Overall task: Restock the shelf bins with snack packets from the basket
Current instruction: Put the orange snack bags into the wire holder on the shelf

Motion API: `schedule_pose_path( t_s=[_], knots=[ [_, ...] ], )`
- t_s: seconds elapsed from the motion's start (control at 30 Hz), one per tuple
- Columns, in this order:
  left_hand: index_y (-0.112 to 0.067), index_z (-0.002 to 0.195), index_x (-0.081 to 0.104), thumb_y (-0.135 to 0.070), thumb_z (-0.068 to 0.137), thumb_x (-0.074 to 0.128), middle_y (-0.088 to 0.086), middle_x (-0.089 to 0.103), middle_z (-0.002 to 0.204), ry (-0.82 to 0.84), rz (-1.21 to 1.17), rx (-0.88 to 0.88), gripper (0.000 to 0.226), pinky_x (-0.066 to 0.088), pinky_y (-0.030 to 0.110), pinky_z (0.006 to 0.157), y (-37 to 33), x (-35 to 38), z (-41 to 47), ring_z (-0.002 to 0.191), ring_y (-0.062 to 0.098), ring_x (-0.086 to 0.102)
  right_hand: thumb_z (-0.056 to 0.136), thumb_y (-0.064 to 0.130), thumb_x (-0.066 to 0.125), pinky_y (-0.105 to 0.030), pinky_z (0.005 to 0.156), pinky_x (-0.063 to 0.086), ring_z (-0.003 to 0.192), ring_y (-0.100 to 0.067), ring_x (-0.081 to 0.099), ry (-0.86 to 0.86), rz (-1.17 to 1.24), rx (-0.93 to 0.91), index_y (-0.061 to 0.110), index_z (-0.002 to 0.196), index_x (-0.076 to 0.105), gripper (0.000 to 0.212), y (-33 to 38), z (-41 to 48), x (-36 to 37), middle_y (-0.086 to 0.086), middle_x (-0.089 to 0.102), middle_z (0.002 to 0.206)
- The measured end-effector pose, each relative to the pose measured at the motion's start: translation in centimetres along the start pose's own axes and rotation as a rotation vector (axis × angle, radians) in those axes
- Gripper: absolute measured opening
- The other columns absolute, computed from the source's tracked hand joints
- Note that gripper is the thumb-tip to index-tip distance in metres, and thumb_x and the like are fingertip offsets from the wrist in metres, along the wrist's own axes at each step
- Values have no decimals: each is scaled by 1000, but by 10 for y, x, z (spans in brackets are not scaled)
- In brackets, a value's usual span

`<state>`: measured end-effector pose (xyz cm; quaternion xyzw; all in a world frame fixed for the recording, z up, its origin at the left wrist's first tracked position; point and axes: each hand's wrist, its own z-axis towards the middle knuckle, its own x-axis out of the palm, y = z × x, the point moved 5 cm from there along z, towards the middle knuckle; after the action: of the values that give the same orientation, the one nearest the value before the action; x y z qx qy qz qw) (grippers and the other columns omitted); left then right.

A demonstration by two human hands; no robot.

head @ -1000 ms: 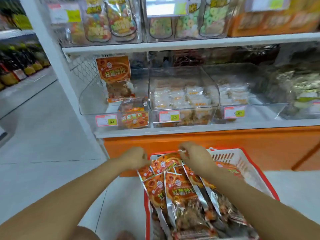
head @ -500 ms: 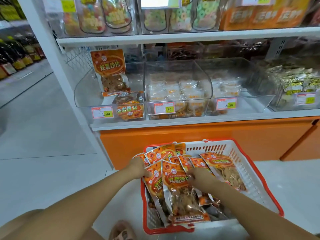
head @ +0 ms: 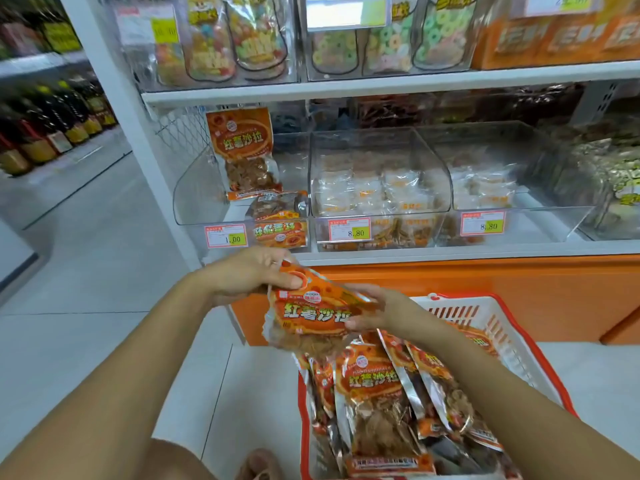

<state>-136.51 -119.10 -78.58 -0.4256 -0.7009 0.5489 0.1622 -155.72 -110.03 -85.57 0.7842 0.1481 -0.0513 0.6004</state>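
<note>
At the far left, down the aisle, dark bottles (head: 52, 133) line a low shelf, too blurred to read. Next comes the clear left bin (head: 194, 199) on the white shelf (head: 450, 251). One orange upright packet (head: 240, 147) leans against the bin's back, and a flat packet (head: 281, 232) lies at its front, just beside a price tag (head: 225, 235). Below that bin, the left hand (head: 247, 277) grips the top corner of the held packet (head: 311, 315), with its thumb (head: 287, 280) pressed on the printed face. This packet is in the air, tilted, above the near-left part of the basket (head: 460, 311) and below the shelf edge. The right hand (head: 388, 311) pinches the packet's right edge, fingers curled behind it. Under the right forearm the red-rimmed white basket stands on the tiled floor (head: 104, 271), with more basket packets (head: 375, 386) of the same kind standing on end in its left part. On the shelf above, the middle bin (head: 363, 143) holds pale wrapped snacks, and the right bin (head: 536, 216) beside it holds fewer.
</note>
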Motion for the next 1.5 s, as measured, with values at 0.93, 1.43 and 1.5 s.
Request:
schedule_pose_path(
  t_s=[0.93, 1.43, 1.5],
  knots=[
    [-6, 100, 66, -60, 47, 77, 16, 71, 92, -926, 33, 76, 77, 54, 47, 77, -5, -192, -38, 85, 32, 69, 88, 14, 61, -35, 77, 50, 91, -24, 57, 264, -1520, -190, 10, 118, 59, 30, 173, 213, 26, -11, 62, 118],
    [-7, 89, 67, -39, 78, 75, 7, 69, 74, -1023, -15, 45, 35, 44, 25, 52, -6, -190, -42, 61, 18, 65, 90, 20, 60, -39, 92, 47, 115, -31, 55, 309, -1631, -145, 9, 129, 50, 42, 142, 253, 42, -15, 52, 133],
    [0, 91, 67, -40, 74, 78, 9, 67, 69, -984, -146, 11, 44, 46, 23, 51, -4, -188, -34, 53, 17, 62, 92, 11, 54, -32, 76, 48, 99, -28, 61, 208, -1547, -237, 5, 106, 61, 17, 158, 249, 43, -11, 63, 112]
  ],
)
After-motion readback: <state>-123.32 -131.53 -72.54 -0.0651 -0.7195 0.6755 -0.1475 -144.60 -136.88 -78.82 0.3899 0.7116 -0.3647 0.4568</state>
